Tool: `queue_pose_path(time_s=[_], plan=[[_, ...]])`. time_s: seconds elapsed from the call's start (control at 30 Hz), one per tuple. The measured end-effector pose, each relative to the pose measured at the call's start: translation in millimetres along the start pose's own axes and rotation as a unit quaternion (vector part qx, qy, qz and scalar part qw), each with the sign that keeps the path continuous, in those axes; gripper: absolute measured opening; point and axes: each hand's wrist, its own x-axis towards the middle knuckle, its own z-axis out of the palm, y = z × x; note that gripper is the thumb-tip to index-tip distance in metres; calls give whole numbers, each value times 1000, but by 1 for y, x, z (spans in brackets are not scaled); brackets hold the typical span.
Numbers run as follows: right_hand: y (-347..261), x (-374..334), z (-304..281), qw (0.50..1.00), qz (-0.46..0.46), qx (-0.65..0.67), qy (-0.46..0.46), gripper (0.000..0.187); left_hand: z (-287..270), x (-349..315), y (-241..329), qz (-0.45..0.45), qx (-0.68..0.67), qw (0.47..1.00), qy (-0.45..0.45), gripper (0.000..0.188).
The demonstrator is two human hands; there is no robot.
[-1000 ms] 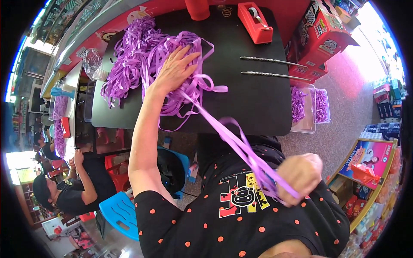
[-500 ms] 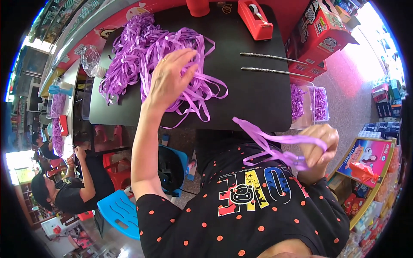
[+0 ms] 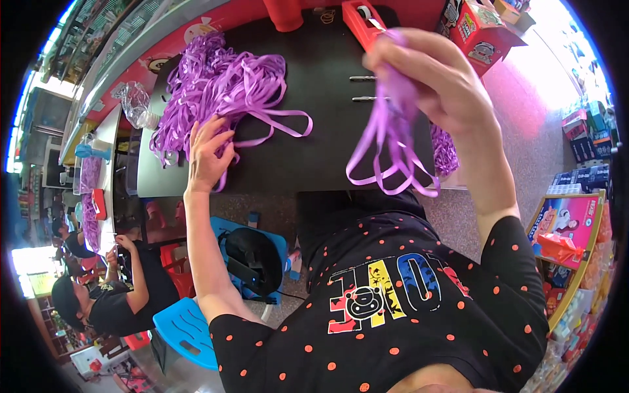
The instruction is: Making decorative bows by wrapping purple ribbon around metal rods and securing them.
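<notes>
A big tangled pile of purple ribbons (image 3: 226, 85) covers the left part of the black table (image 3: 314, 160). At its near edge, my left hand (image 3: 211, 156) rests with fingers apart, touching the ribbons. Over the table's right side, my right hand (image 3: 436, 82) is raised and closed round a bunch of purple ribbon loops (image 3: 393, 144). The loops hang down from the fingers, spreading toward the table's front edge. The held part is blurred and partly hidden by the hand.
Two metal rods (image 3: 362, 99) lie partly behind my right hand. A red tape dispenser (image 3: 359, 25) and a red container (image 3: 284, 14) stand at the back. A box of purple pieces (image 3: 445, 149) is beyond the right edge. Another person (image 3: 111, 298) sits at left, near a blue stool (image 3: 187, 331).
My right hand has risen from beside my body to above the table's right side, carrying the ribbon loops. My left hand has moved left and nearer, to the pile's front edge.
</notes>
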Motion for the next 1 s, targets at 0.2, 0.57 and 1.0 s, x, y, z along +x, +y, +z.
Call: queue_pose_path(time_s=[0.2, 0.57, 1.0], plan=[[-1, 66, 30, 997, -3, 34, -69, 24, -32, 38, 87, -58, -201, 956, 206, 22], [49, 69, 34, 993, -74, -94, 11, 28, -21, 73, 162, -184, -635, 738, 134, 26], [132, 75, -12, 988, 106, 53, -102, 26, -12, 51, 131, -247, -741, 611, 132, 19]])
